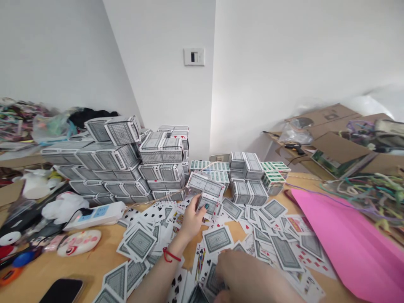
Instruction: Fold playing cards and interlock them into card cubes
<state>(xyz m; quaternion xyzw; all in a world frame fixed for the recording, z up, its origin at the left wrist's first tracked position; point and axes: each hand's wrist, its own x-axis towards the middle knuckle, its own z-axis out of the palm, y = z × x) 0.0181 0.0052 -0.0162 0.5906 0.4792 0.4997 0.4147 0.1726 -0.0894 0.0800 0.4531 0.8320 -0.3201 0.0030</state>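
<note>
Phone [61, 291] with a dark screen lay on the near left part of the wooden table [41, 272], and behind it was a white power strip [110, 213]. Further back stood a big stack of card blocks [94, 156] in several layers, and beside it a narrower stack [161, 152]. In front of these began the loose cards [140, 242], scattered and overlapping, some face up and some face down. The left hand [192, 219], with a red string [172, 255] at its wrist, was closed with thumb and fingers on a small card block [208, 200] above the spread; just behind this block was a longer block [205, 184], tilted. The right hand [233, 269] was low over the cards and blurred, so I could not tell how far it was open, or whether it had hold of something. To the right of the held block stood more blocks [249, 191], then green and white boxes [273, 174]. At the right lay a pink sheet [344, 240], and behind it were cardboard boxes [337, 150].
</note>
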